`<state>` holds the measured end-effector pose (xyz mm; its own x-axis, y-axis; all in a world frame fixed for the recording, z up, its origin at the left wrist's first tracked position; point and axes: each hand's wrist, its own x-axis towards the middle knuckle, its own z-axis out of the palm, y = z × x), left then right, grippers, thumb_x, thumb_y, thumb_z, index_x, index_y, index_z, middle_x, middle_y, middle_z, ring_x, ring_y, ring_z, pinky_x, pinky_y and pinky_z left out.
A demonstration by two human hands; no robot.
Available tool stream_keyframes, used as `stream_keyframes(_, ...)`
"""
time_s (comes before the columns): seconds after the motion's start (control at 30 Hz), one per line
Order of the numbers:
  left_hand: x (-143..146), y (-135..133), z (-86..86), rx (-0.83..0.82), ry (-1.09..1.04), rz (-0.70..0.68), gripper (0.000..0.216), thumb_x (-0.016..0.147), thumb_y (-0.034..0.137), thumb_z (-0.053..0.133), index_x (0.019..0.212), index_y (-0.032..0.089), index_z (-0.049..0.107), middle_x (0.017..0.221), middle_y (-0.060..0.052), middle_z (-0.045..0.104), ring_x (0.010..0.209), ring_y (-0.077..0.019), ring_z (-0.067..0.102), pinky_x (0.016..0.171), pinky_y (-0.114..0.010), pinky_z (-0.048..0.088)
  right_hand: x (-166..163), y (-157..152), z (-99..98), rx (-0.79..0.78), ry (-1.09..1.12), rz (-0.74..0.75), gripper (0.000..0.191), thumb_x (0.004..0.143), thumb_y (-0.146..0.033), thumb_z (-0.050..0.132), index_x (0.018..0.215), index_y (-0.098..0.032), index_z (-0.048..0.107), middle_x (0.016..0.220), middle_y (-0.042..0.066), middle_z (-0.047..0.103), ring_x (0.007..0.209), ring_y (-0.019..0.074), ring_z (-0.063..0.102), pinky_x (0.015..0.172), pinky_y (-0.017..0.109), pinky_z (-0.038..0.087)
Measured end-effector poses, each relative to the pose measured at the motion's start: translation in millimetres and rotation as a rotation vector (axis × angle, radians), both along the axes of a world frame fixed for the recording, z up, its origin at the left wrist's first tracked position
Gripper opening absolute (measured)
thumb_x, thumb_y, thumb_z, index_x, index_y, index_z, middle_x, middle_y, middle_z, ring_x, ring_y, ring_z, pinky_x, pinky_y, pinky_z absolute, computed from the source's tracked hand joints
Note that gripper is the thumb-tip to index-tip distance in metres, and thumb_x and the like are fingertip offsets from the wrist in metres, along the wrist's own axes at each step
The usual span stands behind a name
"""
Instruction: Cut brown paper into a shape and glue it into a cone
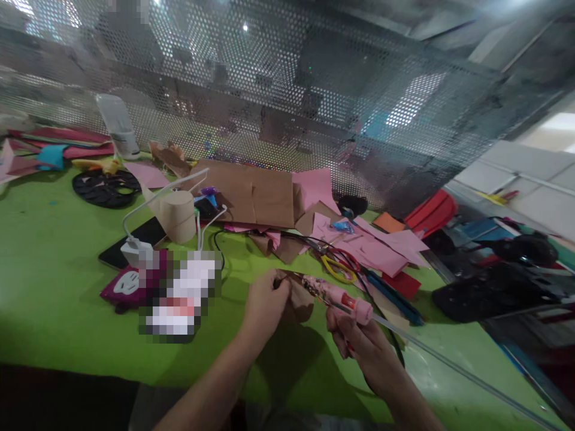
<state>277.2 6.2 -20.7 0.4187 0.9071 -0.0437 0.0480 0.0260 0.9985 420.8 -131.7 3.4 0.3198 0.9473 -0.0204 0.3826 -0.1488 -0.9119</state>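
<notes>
My right hand (pixel 359 344) is closed around a pink glue gun (pixel 335 294) with a clear glue stick jutting out its back end. The gun's tip points left at a small piece of brown paper (pixel 299 302). My left hand (pixel 265 302) pinches that brown paper just above the green table (pixel 54 287). Both hands are near the table's front edge, close together.
A folded brown paper sheet (pixel 251 191), pink paper pieces (pixel 372 245), yellow-handled scissors (pixel 336 266), a brown paper cylinder (pixel 177 212), a white charger with cable (pixel 135 248), a phone (pixel 135 239) and a black disc (pixel 105 188) lie behind. Perforated metal mesh (pixel 287 90) backs the table.
</notes>
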Motion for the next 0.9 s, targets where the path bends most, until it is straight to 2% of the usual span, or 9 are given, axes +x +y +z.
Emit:
stream_keyframes(0.3, 0.0, -0.3, 0.3, 0.017, -0.014, -0.029, 0.017, 0.079, 0.019, 0.049, 0.074, 0.017, 0.065, 0.075, -0.002, 0.069, 0.072, -0.0176, 0.062, 0.064, -0.025, 0.041, -0.5, 0.4, -3.9, -0.007, 0.027, -0.039, 0.047, 0.09, -0.062, 0.046, 0.073, -0.019, 0.051, 0.054, -0.003, 0.045, 0.048, 0.0116, 0.039, 0.047, 0.026, 0.028)
stream_keyframes(0.53, 1.7, 1.2, -2.4, 0.002, 0.037, 0.022, 0.013, 0.076, 0.017, 0.05, 0.067, 0.018, 0.059, 0.065, 0.0, 0.061, 0.064, -0.0154, 0.056, 0.06, -0.024, 0.037, -5.6, -1.8, 6.1, -0.009, 0.086, -0.005, 0.047, 0.088, -0.062, 0.05, 0.078, -0.017, 0.056, 0.052, -0.004, 0.044, 0.047, 0.0106, 0.032, 0.048, 0.027, 0.025)
stream_keyframes(0.7, 2.0, 1.1, -4.3, -0.006, 0.029, 0.026, 0.013, 0.077, 0.017, 0.05, 0.069, 0.018, 0.06, 0.066, 0.001, 0.062, 0.065, -0.0151, 0.056, 0.059, -0.024, 0.037, -10.7, -3.3, 13.3, -0.011, 0.13, -0.057, 0.043, 0.089, -0.058, 0.053, 0.089, -0.016, 0.061, 0.053, -0.005, 0.043, 0.049, 0.0104, 0.031, 0.05, 0.027, 0.024)
stream_keyframes(0.9, 4.9, 1.6, -10.2, -0.017, 0.0, 0.007, 0.013, 0.078, 0.017, 0.05, 0.071, 0.018, 0.061, 0.067, 0.0, 0.065, 0.063, -0.0152, 0.059, 0.058, -0.023, 0.04, -6.7, -1.3, 6.0, 0.013, 0.102, -0.05, 0.046, 0.089, -0.061, 0.052, 0.088, -0.016, 0.06, 0.055, -0.004, 0.045, 0.049, 0.0111, 0.036, 0.047, 0.026, 0.025)
